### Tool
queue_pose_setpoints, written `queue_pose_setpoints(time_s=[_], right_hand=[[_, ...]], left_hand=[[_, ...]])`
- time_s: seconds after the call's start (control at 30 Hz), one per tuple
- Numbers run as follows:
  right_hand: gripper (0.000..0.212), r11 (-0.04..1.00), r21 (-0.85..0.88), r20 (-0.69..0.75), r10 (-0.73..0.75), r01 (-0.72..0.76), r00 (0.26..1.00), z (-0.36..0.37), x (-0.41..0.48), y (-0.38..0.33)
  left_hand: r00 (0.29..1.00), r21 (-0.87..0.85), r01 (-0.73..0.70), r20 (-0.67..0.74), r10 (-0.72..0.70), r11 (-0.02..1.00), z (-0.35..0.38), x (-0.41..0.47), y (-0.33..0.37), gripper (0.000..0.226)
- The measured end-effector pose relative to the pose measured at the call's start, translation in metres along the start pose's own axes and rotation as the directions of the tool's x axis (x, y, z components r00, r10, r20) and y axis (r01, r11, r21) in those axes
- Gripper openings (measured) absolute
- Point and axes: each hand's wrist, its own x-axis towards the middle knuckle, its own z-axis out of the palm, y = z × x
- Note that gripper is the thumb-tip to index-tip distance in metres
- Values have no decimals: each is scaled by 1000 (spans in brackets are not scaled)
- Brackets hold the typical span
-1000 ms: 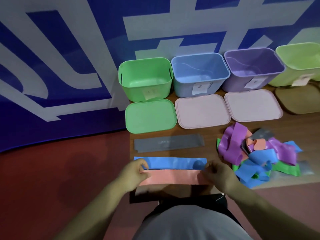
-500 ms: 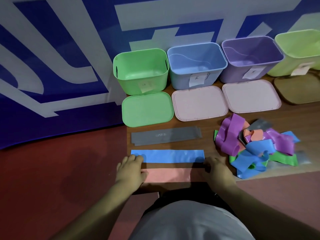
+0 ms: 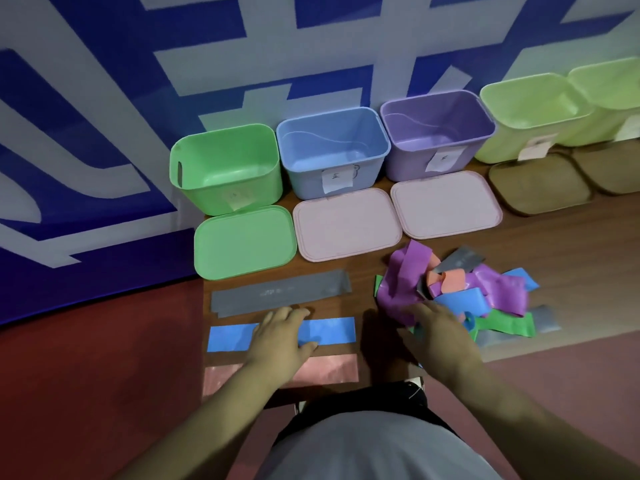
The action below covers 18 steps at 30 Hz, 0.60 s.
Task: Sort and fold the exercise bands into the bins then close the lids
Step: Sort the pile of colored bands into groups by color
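Left hand (image 3: 282, 337) flat on the blue band (image 3: 329, 332), fingers straight, grey band (image 3: 280, 292) just beyond, pink band (image 3: 325, 370) nearest, right hand (image 3: 438, 336) on the tangled pile of bands (image 3: 398, 282) at right, grip unclear, open bins (image 3: 311, 181) and lids (image 3: 346, 226) along the surface's (image 3: 554, 254) far edge

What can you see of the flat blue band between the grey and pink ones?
The flat blue rubbery exercise band lies unfolded as a long strip on the brown wooden table, parallel to the flat grey band beyond it and the flat pink band nearer, touching neither. The left hand lies open across its middle, hiding that part.
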Motion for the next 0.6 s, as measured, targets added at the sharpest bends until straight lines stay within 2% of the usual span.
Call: queue_pose_setpoints(time_s=[0.2, 0.3, 0.5, 0.6], right_hand=[[31, 999, -33, -11, -16, 16, 1000, -32, 9, 58], [34, 999, -12, -12, 38, -38, 999, -48, 18, 89], [29, 974, 179, 76, 128, -140, 989, -65, 34, 129], [24, 957, 204, 167, 175, -207, 970, -63, 44, 142]], left_hand=[[997, -50, -73, 16, 74, 996, 10, 26, 75, 63], [992, -82, -119, 22, 121, 990, 16, 39, 113, 63], [979, -130, -198, 28, 203, 972, 29, 57, 175, 61], [977, -163, -201, 35, 210, 966, 35, 60, 199, 56]])
